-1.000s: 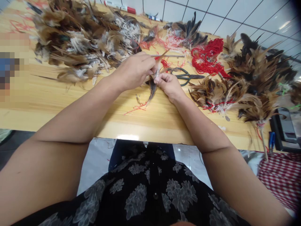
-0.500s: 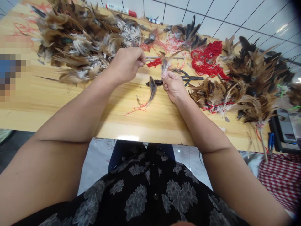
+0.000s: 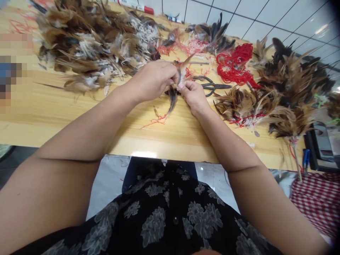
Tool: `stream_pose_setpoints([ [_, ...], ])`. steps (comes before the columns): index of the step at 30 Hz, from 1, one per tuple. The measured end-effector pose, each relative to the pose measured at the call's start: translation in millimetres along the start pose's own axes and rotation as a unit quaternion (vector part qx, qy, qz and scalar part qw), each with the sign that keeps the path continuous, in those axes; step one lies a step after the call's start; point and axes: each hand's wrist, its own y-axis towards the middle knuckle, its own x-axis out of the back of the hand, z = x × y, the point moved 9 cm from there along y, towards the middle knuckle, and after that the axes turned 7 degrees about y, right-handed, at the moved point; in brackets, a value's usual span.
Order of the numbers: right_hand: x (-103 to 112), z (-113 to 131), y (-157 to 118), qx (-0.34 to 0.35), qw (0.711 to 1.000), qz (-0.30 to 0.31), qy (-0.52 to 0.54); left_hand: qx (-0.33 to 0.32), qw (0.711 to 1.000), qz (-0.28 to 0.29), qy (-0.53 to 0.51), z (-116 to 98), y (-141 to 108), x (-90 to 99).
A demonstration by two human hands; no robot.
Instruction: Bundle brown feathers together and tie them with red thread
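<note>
And here comes the left hand (image 3: 158,79), back in: half a second ago we had it well apart to the side, and now it has come right up to the small feather bunch (image 3: 182,73), its fingers curled together. Whether they pinch a feather, we cannot tell. The right hand (image 3: 195,95) we can read: thumb and fingertips closed on the pale base, tips fanning upward. So we now have the bunch between both hands, over the table (image 3: 186,141), and we'd judge the work has gone from one-handed holding to two-handed arranging. The scissors (image 3: 212,86) lie just beyond the right hand, the dark feather (image 3: 173,101) just below.
</note>
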Motion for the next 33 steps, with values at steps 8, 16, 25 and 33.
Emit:
stream_pose_setpoints([
  [8,-7,4,-2,-0.005,0.999,0.041,0.002,-0.002,0.999,0.012,0.039,-8,-1,-3.8],
  [16,-10,8,-7,-0.035,0.997,0.063,0.018,-0.009,0.999,-0.005,0.043,-13,-1,-5.1],
  [25,4,-6,0,-0.089,0.99,0.032,0.102,0.072,0.988,-0.137,0.025,-3,-11,29.4],
  [33,12,-12,2,-0.104,0.984,-0.002,0.146,0.208,0.972,0.102,-0.05,21,-14,9.7],
])
